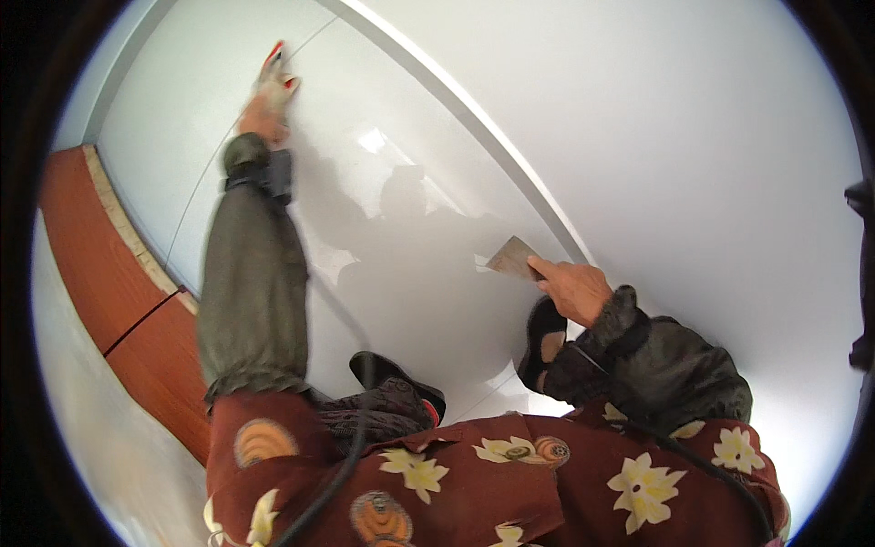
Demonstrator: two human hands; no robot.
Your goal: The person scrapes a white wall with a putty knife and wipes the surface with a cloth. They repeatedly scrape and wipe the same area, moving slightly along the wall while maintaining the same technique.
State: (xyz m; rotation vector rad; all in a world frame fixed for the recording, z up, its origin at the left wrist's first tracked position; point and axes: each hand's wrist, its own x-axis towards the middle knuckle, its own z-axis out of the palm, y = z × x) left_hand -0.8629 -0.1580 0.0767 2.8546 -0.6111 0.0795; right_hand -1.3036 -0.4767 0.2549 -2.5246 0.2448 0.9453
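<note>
My right hand grips a flat metal scraper, its broad blade pointing up and left above the glossy floor. Beyond the blade, a long white skirting strip runs along the foot of the wall. My left arm reaches far forward, and my left hand is low over the pale tiles by a thin joint line. In its fingers is a small white and red item, perhaps a cloth; blur hides its exact kind and whether it touches the floor.
A smooth white wall rises on the right. Along the left runs a reddish-brown wooden threshold with a rough pale edge. My black shoes stand on the shiny tiled floor. A dark cable hangs across my front.
</note>
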